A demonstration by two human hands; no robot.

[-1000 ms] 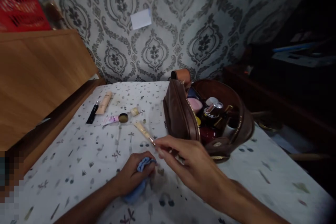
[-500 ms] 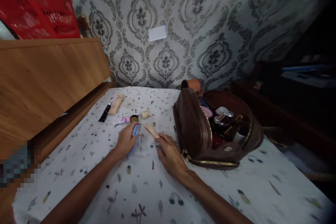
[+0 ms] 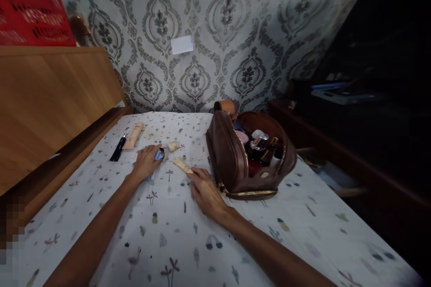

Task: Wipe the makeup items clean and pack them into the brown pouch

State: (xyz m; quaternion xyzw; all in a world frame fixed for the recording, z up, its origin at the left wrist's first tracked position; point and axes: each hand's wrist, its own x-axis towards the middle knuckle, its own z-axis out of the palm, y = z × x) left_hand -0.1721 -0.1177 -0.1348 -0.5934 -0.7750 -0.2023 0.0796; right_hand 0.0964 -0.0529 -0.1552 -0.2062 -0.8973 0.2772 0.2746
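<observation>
My left hand (image 3: pixel 145 163) is closed around a light blue item (image 3: pixel 158 155), most of it hidden by the fingers. A small dark-lidded jar (image 3: pixel 162 151) shows just past those fingertips, and the pinkish tube (image 3: pixel 135 157) peeks out on the hand's other side. Between its fingers my right hand (image 3: pixel 206 192) holds a slim beige tube (image 3: pixel 182 165), which points away to the left, low over the sheet. Beyond it sits a small cream-coloured pot (image 3: pixel 172 146). Farther left, a peach tube (image 3: pixel 134 136) lies beside a black tube (image 3: pixel 118 148).
A brown leather cosmetic bag (image 3: pixel 224 152) stands unzipped at the right, filled with bottles and compacts. An orange-brown cylinder (image 3: pixel 226 106) is behind it. The printed white sheet (image 3: pixel 178 228) meets a wooden headboard (image 3: pixel 50 98) at left. A red basket (image 3: pixel 37 13) rests on top.
My left hand has moved forward and left with the light blue item, over the pinkish tube and against the jar. My right hand still holds the beige tube. The view has swung right.
</observation>
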